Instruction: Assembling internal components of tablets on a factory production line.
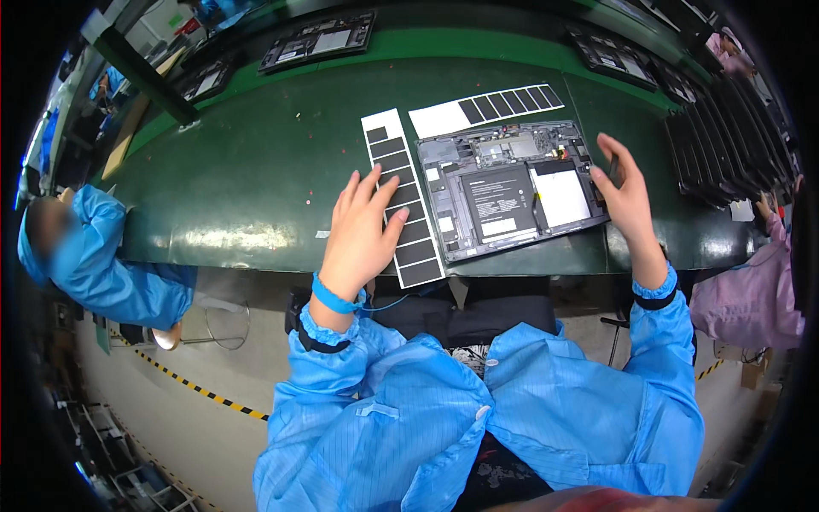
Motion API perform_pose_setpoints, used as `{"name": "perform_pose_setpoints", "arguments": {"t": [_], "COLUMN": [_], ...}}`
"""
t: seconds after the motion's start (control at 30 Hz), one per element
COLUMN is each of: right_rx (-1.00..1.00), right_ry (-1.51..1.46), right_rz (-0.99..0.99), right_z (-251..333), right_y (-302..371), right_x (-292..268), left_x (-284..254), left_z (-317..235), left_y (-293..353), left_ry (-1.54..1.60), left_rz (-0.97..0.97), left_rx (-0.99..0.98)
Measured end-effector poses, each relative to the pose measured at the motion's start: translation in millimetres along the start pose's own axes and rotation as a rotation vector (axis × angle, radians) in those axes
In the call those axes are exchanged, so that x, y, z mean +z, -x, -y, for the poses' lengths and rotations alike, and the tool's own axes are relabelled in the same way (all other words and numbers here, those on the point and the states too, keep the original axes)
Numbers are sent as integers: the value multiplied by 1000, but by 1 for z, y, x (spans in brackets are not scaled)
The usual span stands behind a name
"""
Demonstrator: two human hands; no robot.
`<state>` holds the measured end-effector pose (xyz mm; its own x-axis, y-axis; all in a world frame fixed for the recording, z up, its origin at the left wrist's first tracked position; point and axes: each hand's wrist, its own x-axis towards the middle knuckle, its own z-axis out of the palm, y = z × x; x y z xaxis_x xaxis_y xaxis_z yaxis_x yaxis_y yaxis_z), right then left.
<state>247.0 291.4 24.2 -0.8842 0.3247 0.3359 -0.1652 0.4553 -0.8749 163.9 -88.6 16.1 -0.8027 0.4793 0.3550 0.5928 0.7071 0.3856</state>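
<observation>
My left hand [365, 229] lies with spread fingers over a long white sheet of black rectangular stickers [417, 253], its fingertips on or just above the strip. To the right of it lies an opened laptop base [456, 242], its circuit board and black battery [497, 203] exposed. My right hand [627, 192] is at the laptop's right edge, thumb and forefinger apart. A small dark patch shows between those fingers; whether it is a held piece cannot be made out. A second sticker sheet [439, 119], partly bare white, lies along the laptop's far edge.
Several black panels [721, 141] stand in a row at the right. More opened laptop bases [320, 41] lie along the back of the green table [230, 162]. A blue-sleeved person [119, 252] sits at left; a pink-sleeved person [751, 294] is at right.
</observation>
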Motion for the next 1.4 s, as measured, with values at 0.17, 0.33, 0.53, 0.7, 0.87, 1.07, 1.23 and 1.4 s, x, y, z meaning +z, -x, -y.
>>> {"name": "perform_pose_setpoints", "arguments": {"t": [0.17,0.33,0.53,0.7,0.87,1.07,1.23,1.4], "right_rx": [9,251,298,198,178,217,134,92], "right_ry": [-83,-265,-305,-56,18,143,33,136], "right_rz": [177,289,208,130,112,84,96,106], "right_z": [61,47,1,6,13,9,6,14], "right_y": [-57,-129,-148,-146,-145,-149,-146,-143], "right_x": [18,93,115,124,123,118,121,121], "left_x": [-43,13,59,54,54,61,58,56], "left_z": [-39,-47,-26,-24,-23,-24,-25,-26], "left_y": [-64,-145,-153,-153,-153,-153,-152,-152], "left_ry": [253,169,2,-12,-56,-50,-60,-54], "left_rz": [16,365,357,367,375,356,363,376], "left_rx": [81,86,218,201,210,233,186,180]}}
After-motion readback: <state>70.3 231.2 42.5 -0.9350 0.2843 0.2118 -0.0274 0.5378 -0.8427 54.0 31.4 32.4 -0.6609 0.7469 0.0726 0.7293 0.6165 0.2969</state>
